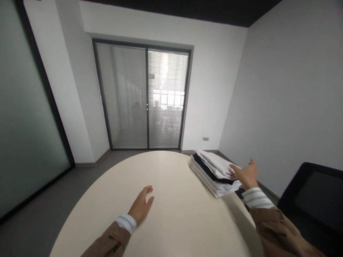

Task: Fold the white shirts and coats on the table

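My left hand (141, 206) lies flat, palm down, on the pale oval table (171, 171), holding nothing. My right hand (245, 174) reaches to the right edge of the table, its fingers spread and touching the near side of a stack of folded clothes (211, 170). The stack is mostly white pieces with one dark navy piece near the top. Whether the fingers grip a piece or only rest on it I cannot tell. Both arms wear brown sleeves with striped cuffs.
A black chair (311, 200) stands at the lower right, close to the table's edge. Ahead is a sliding glass door with blinds (146, 96). A frosted glass wall (24, 117) runs along the left. Grey floor surrounds the table.
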{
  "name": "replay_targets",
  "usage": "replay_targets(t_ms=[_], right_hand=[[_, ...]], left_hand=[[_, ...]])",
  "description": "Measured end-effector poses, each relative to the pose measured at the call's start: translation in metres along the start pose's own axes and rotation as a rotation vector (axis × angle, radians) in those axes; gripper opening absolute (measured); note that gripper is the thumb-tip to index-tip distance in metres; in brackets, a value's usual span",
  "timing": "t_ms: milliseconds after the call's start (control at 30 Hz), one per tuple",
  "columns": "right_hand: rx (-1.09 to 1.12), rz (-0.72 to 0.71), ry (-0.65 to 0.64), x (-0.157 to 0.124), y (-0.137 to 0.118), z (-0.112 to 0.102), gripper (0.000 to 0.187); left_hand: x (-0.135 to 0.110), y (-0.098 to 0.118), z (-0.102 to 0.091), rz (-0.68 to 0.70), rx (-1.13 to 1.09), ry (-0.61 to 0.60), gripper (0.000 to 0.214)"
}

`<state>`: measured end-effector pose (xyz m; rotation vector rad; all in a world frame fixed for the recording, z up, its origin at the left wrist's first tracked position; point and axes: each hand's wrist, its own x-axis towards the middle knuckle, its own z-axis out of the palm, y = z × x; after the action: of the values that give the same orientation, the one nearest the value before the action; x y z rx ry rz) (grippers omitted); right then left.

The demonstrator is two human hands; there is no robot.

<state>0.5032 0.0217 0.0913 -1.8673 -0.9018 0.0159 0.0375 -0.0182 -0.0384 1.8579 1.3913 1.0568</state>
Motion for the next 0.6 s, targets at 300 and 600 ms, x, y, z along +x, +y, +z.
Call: replay_targets(t_ms=[300, 600], right_hand=[[-0.645, -0.191, -0.480, 0.007, -0.072, 0.027, 0.076], [-0.733, -0.470, -0.457, -0.042, -0.038, 0.074, 0.075]], left_hand=[[-0.002, -0.004, 0.002, 0.160, 0.200, 0.011, 0.038], [-0.004, 0.003, -0.002, 0.309, 0.338, 0.010, 0.027]])
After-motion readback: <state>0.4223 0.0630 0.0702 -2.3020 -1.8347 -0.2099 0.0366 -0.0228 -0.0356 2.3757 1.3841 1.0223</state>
